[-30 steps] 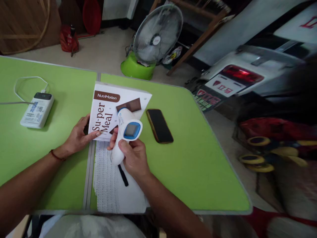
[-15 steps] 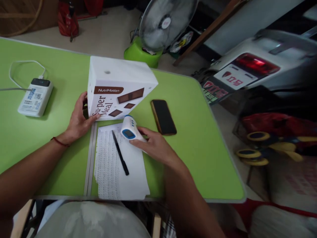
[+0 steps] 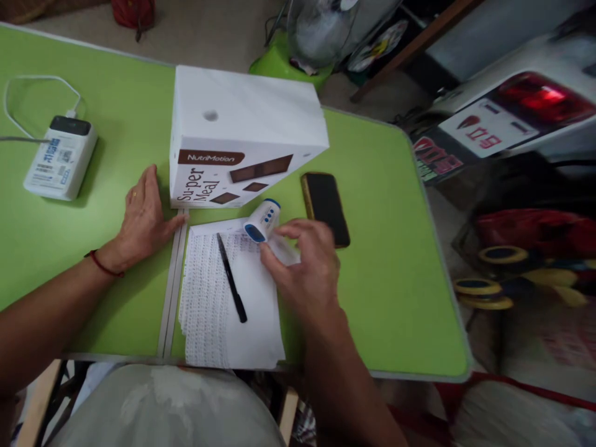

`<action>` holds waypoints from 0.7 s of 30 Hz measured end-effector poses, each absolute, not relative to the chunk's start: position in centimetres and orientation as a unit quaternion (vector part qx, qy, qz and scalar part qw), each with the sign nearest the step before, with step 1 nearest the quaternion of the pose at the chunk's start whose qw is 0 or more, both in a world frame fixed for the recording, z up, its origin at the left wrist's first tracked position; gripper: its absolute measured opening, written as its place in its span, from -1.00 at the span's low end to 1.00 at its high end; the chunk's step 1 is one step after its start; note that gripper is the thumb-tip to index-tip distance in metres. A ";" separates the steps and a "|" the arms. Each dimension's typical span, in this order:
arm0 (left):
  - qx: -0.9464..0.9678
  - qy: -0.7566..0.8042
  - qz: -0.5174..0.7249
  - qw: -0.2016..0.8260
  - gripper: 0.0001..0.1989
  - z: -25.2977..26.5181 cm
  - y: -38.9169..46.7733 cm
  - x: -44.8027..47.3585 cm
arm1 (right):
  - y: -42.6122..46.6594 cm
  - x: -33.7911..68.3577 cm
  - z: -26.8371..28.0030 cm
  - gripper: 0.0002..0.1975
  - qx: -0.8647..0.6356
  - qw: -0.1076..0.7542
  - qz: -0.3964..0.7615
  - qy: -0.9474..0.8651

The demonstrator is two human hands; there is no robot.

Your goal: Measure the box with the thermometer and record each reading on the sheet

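My left hand (image 3: 143, 214) lies flat on the green table, fingers stretched out, just left of a white NutriMotion box (image 3: 251, 115) and apart from it. A white and blue infrared thermometer (image 3: 263, 218) rests at the top of a stack of printed sheets (image 3: 254, 329), in front of the box. Beside it is my right hand (image 3: 310, 257), its thumb and fingers apart around the thermometer's handle end but not closed on it. On the sheets lies a black pen (image 3: 231, 276). A dark smartphone (image 3: 327, 208) sits beyond my right hand.
A white power bank (image 3: 63, 161) with cables lies at the table's left. Behind the green table (image 3: 395, 279) stand a fan (image 3: 319, 31) and a green stool (image 3: 279, 59). To the right is a white scooter (image 3: 512, 118) with a red tail light.
My left hand has come off the box and flattened on the table. My right hand has let go of the thermometer, which now lies on the sheets. The view has shifted.
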State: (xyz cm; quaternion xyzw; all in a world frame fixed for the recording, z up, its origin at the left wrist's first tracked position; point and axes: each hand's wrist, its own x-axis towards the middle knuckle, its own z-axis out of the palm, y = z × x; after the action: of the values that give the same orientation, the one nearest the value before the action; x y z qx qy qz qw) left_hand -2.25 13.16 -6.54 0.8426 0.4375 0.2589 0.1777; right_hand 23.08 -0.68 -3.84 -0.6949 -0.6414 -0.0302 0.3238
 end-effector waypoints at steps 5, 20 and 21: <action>0.862 0.477 0.120 0.123 0.25 -6.0 11.2 -2.1 | -0.7 19.6 -4.2 -0.90 -0.643 0.267 0.104 -0.710; 0.872 0.466 0.114 0.102 0.34 -6.5 10.9 -1.8 | 1.0 18.8 -4.2 -0.74 -0.541 0.549 0.393 -0.501; 0.872 0.464 0.117 0.101 0.33 -6.5 10.9 -1.8 | 1.1 18.5 -4.5 -0.70 -0.552 0.555 0.398 -0.478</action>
State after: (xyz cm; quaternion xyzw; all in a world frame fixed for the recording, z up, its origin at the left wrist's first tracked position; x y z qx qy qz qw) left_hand -1.78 10.93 -6.54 0.8723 0.4639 0.1167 0.1008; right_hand 18.46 1.08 -4.55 -0.5520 -0.4778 0.3983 0.5553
